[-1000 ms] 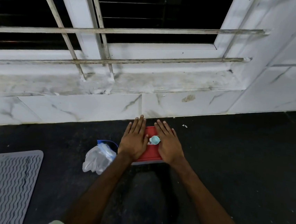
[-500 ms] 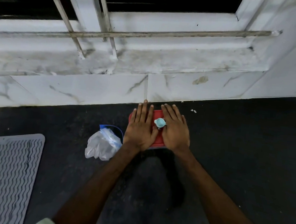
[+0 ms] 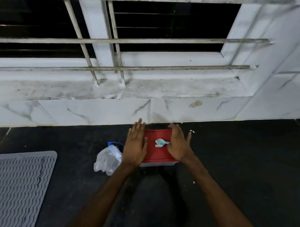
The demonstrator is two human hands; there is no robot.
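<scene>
Scoop (image 3: 160,142) lies loose on the red box (image 3: 157,153) — left hand (image 3: 136,146) and right hand (image 3: 178,147), flat and unclenched, press its sides; a tilt could spill it.

A barred window (image 3: 117,27) sits above a white marble-tiled wall (image 3: 90,113) and black floor (image 3: 250,168).

The black counter (image 3: 232,167) runs from the near edge of the view up to the foot of a white marble-tiled wall. On it, close to that wall, stands a flat box with a red lid (image 3: 157,154) and a pale base. Just beside the box, on its left, lies a crumpled clear zip bag (image 3: 107,160) with a blue closing strip. Well apart, at the near left corner, lies a grey ribbed mat (image 3: 10,187) with wavy lines. Some small white crumbs (image 3: 191,131) lie right of the box.
</scene>
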